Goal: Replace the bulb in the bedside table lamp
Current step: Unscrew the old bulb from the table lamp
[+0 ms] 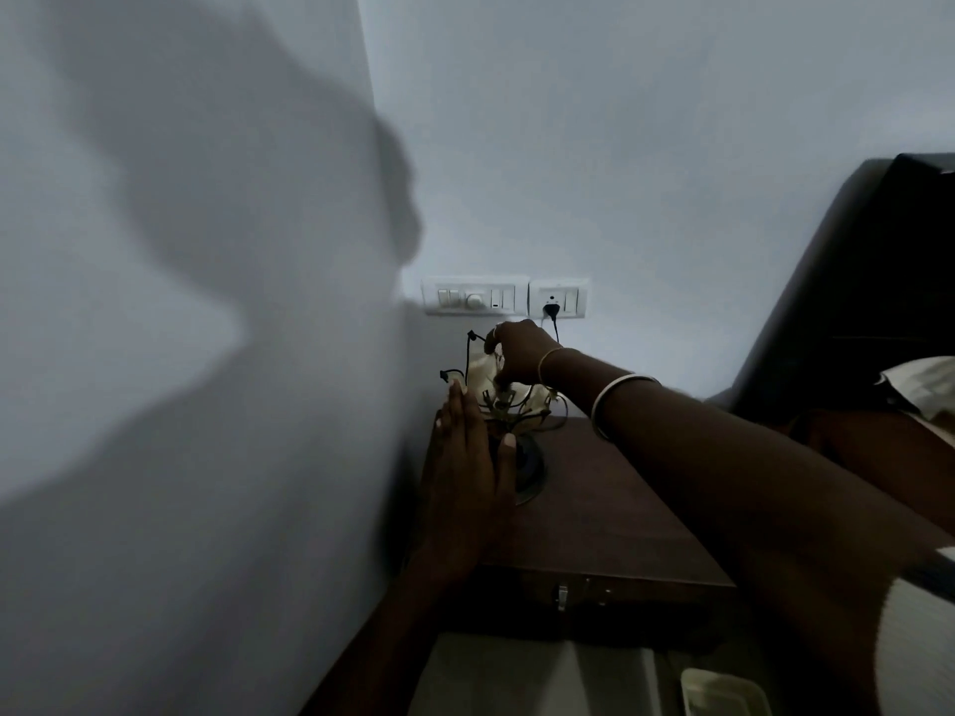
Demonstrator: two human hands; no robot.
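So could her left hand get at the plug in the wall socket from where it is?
Probably yes. The left hand rests by the lamp on the table. The plug sits above and behind, but the right hand and the lamp's wire arms stand partly between.

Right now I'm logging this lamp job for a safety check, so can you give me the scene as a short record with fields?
lamp: on the bedside table near the wall corner, bare wire arms around a pale bulb
left hand: flat, fingers straight, against the lamp's left side by its base
right hand: at the lamp's top, fingers curled at the bulb
plug: in the wall socket, cord hanging down
switches: plate left of the socket
light: dim, bulb not glowing
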